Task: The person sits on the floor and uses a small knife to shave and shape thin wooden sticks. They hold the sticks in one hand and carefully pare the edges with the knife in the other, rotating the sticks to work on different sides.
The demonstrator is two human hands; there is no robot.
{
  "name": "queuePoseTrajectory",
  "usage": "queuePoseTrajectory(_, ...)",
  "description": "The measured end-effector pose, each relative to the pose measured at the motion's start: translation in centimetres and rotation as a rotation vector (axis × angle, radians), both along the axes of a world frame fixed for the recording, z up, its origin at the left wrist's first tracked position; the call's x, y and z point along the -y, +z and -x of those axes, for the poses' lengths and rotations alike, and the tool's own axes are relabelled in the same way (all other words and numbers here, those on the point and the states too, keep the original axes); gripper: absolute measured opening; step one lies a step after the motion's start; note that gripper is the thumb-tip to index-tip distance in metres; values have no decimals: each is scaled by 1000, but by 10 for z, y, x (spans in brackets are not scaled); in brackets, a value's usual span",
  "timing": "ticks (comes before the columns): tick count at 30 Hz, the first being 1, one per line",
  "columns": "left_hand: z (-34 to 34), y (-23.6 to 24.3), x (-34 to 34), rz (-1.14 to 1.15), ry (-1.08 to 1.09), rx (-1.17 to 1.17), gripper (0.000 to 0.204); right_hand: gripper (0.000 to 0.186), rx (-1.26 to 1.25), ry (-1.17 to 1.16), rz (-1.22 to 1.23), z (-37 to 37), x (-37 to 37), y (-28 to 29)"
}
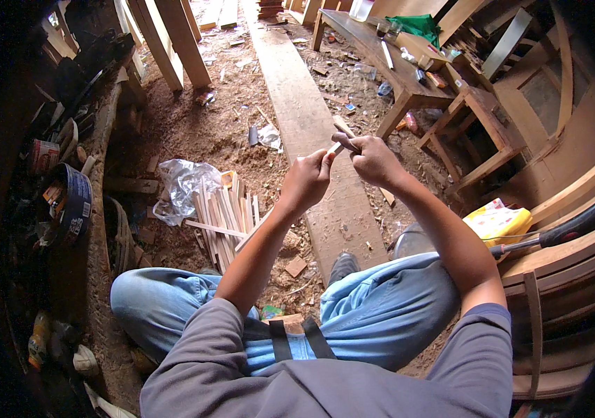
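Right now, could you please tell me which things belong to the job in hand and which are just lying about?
In the job:
wooden strip, left hand
unidentified dark object, right hand
probably the strip pile

Apparently lying about:
clear plastic bag
yellow packet
round blue container

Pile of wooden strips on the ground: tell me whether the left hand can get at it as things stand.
Probably yes, once freed: the left hand grips a thin wooden strip, but the pile lies openly below and to its left, with nothing apparent between.
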State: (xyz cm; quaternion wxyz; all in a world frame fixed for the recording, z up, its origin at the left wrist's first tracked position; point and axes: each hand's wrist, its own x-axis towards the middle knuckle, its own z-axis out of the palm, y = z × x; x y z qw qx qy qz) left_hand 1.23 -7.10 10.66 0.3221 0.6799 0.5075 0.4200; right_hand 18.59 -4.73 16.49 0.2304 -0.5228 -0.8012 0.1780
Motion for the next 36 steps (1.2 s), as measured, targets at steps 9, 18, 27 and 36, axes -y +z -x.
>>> queuePoseTrajectory(9, 1, 2, 1, 14, 1, 23, 35, 30, -30, -7, -10, 1, -2, -1)
queuePoseTrajectory(18, 1, 1, -1, -17, -47, 24, 35, 31, -43, -59, 30, 3, 3, 4)
queuePoseTrajectory(27, 0, -2, -3, -32, 8, 36, 35, 41, 158, -101, 178, 6, 4, 18)
queuePoseTrajectory(36, -1, -3, -4, -30, 15, 54, 41, 44, 229, -101, 124, 3, 2, 8)
